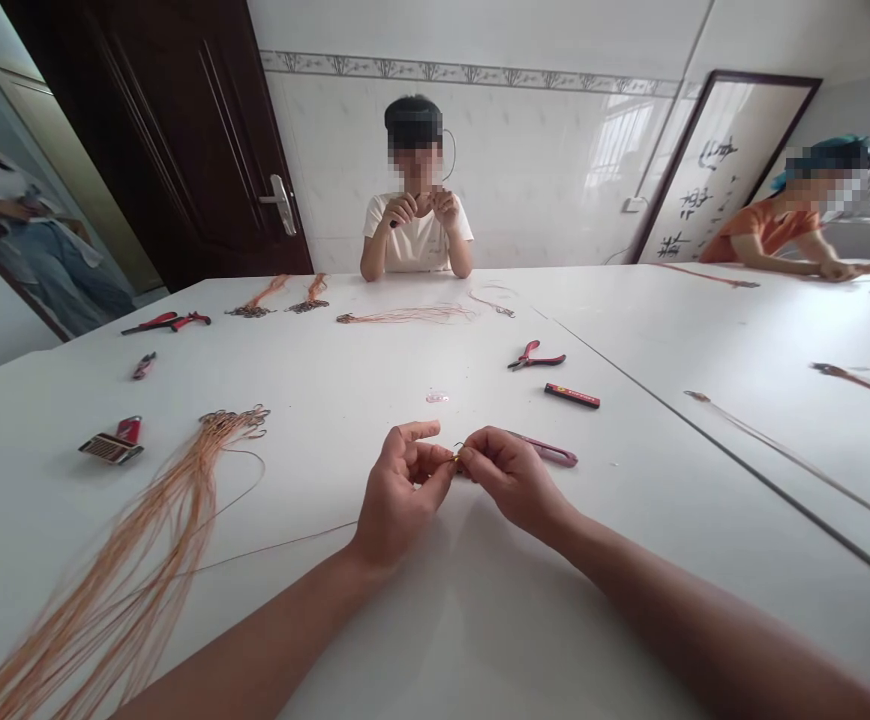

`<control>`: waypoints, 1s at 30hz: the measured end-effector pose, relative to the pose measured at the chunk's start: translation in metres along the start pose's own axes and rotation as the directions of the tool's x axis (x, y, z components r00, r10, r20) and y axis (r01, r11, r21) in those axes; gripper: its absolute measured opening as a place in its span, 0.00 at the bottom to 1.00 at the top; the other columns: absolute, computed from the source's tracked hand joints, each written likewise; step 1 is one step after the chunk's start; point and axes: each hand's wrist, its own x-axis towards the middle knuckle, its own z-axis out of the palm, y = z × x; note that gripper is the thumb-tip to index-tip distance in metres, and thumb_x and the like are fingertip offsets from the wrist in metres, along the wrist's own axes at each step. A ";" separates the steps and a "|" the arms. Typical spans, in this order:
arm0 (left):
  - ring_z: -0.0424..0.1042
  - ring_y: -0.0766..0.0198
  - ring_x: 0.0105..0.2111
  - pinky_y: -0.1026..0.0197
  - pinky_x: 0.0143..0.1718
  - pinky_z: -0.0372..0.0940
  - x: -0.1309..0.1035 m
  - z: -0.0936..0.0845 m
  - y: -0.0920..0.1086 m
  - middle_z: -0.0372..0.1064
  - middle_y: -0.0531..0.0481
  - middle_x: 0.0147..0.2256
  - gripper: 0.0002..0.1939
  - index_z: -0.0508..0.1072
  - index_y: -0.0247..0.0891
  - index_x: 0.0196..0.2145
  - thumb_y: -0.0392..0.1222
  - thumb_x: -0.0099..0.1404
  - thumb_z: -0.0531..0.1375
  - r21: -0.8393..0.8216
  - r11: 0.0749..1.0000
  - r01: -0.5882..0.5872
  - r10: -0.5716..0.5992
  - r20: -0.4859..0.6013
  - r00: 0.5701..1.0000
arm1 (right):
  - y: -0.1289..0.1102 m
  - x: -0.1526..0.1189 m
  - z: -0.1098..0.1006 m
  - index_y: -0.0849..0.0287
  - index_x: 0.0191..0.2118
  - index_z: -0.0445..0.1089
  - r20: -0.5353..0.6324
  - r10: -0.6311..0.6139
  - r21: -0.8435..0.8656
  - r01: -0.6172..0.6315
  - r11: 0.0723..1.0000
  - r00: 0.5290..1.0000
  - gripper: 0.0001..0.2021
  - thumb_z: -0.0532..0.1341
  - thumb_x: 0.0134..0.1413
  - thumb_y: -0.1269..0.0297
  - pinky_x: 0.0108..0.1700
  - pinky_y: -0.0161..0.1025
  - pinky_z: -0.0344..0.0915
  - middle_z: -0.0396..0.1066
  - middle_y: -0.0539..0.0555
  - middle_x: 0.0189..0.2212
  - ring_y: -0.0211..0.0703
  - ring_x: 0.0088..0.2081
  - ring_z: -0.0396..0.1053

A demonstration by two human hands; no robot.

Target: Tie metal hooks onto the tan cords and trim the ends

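The left hand (399, 490) pinches thumb to fingertips, index finger raised, and the right hand (514, 475) pinches thumb to forefinger; between their tips sits a small hook (459, 445), seemingly gripped by both. Fingers cover it, so I cannot tell how the thread (285, 543) meets it. A loose pinch could drop the hook or let its point prick; the thread, trailing left of the left hand towards the bundle (199, 480), could snag there. The tool (555, 452) just beyond the right hand could get knocked.

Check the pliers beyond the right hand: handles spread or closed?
Spread: the pliers lie with their two red handles angled apart.
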 end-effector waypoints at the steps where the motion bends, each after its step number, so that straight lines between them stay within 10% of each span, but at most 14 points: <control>1: 0.69 0.65 0.31 0.58 0.36 0.64 0.000 0.000 0.001 0.68 0.51 0.30 0.18 0.59 0.41 0.44 0.39 0.55 0.57 -0.032 0.999 0.019 -0.019 -0.003 1.000 | 0.001 0.000 0.000 0.59 0.26 0.60 0.000 0.000 0.006 0.000 1.000 1.000 0.09 0.52 0.52 0.60 0.27 0.32 0.56 0.62 0.48 0.23 0.33 0.25 0.58; 21: 0.65 0.69 0.27 0.65 0.27 0.60 0.008 -0.004 0.000 0.65 0.54 0.26 0.17 0.60 0.39 0.40 0.40 0.52 0.59 -0.169 0.982 0.086 -0.107 -0.119 0.987 | -0.002 0.016 -0.038 0.59 0.28 0.64 -0.033 -0.087 -0.361 0.070 0.930 0.996 0.09 0.51 0.51 0.61 0.25 0.32 0.56 0.65 0.49 0.23 0.34 0.24 0.59; 26: 0.64 0.70 0.26 0.66 0.28 0.60 0.011 -0.008 -0.006 0.66 0.54 0.27 0.18 0.60 0.40 0.41 0.41 0.52 0.60 -0.140 0.984 0.110 -0.130 -0.144 0.981 | 0.008 0.020 -0.045 0.56 0.37 0.68 0.225 -0.159 -0.575 0.263 0.774 0.961 0.12 0.55 0.50 0.58 0.37 0.38 0.58 0.68 0.54 0.36 0.44 0.40 0.61; 30: 0.63 0.71 0.26 0.66 0.28 0.60 0.011 -0.008 -0.007 0.65 0.54 0.26 0.18 0.60 0.40 0.41 0.41 0.52 0.60 -0.142 0.985 0.097 -0.118 -0.149 0.982 | 0.005 0.011 -0.030 0.59 0.32 0.68 0.349 -0.131 -0.716 0.354 0.602 0.928 0.08 0.52 0.51 0.68 0.32 0.37 0.56 0.66 0.55 0.30 0.43 0.34 0.62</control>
